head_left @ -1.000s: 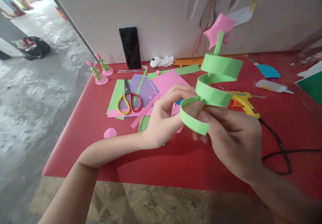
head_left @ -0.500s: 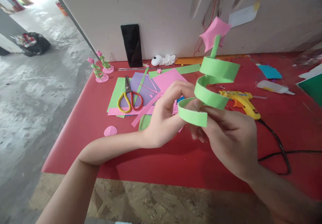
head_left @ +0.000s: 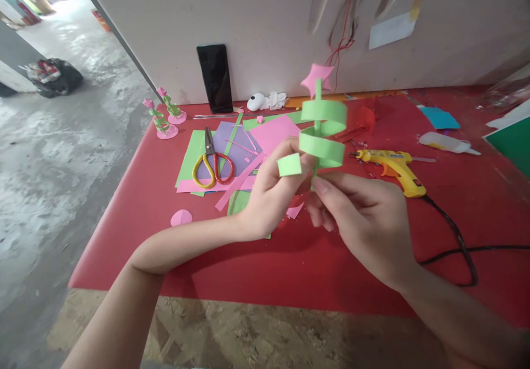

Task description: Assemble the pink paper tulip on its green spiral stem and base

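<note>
I hold a green paper spiral [head_left: 325, 131] upright above the red table [head_left: 265, 264]; a pink paper star [head_left: 317, 76] sits on top of its thin green stem. My left hand [head_left: 269, 192] pinches the loose lower end of the green strip between thumb and fingers. My right hand [head_left: 364, 220] is closed around the base of the stem, just below the coils. Both hands hover over the middle of the table, close to each other.
Coloured paper sheets [head_left: 244, 148] with scissors [head_left: 213, 162] lie behind my hands. A yellow glue gun [head_left: 393, 164] with a black cord [head_left: 459, 247] lies to the right. Two small finished spirals [head_left: 165, 115], a black phone [head_left: 214, 79], a white glue bottle [head_left: 447, 142] and a pink paper disc [head_left: 181, 217] are around.
The spiral has moved left and away from the camera and looks smaller. My left hand now pinches the strip's end instead of resting against the lowest coil.
</note>
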A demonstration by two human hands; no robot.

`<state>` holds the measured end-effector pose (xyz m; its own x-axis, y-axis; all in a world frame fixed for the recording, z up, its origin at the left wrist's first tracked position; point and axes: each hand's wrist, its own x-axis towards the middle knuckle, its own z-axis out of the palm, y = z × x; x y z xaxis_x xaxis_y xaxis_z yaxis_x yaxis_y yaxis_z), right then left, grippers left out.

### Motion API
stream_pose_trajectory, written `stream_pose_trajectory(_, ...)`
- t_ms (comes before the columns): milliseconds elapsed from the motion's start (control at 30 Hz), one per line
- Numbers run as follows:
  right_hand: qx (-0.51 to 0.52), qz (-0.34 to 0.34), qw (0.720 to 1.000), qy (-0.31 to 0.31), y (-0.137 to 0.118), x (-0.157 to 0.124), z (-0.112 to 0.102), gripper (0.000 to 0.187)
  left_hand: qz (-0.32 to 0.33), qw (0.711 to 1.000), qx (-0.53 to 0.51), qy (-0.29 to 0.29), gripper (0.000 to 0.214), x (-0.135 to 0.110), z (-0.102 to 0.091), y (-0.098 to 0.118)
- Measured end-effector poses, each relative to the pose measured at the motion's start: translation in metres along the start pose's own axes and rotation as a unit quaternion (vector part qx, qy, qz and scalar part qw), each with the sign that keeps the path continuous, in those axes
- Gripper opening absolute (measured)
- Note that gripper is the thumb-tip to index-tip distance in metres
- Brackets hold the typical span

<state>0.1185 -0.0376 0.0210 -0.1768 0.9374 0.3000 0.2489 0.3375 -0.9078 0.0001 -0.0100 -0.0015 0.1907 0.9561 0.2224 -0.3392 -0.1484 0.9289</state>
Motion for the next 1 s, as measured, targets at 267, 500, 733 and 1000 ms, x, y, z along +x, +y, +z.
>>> stream_pose_trajectory(267,-0.011,-0.015,1.000,-0.005,0.002,0.003,0.001,0.032,-0.015,1.000,-0.001,0.000,0.016,-0.001,0.001,-0.003)
stream_pose_trajectory(500,-0.021,-0.028,0.999,-0.002,0.002,0.004,0.002,0.031,-0.025,0.999,-0.001,-0.044,0.026,-0.002,0.001,-0.007)
stream_pose_trajectory(733,-0.006,-0.031,0.999,0.023,0.002,0.005,-0.003,0.030,-0.028,0.998,-0.017,-0.060,0.028,-0.002,-0.003,-0.009)
stream_pose_trajectory(1000,0.070,0.000,0.997,0.014,-0.006,0.009,-0.011,0.025,-0.027,0.996,-0.081,-0.003,0.034,0.001,-0.001,-0.001)
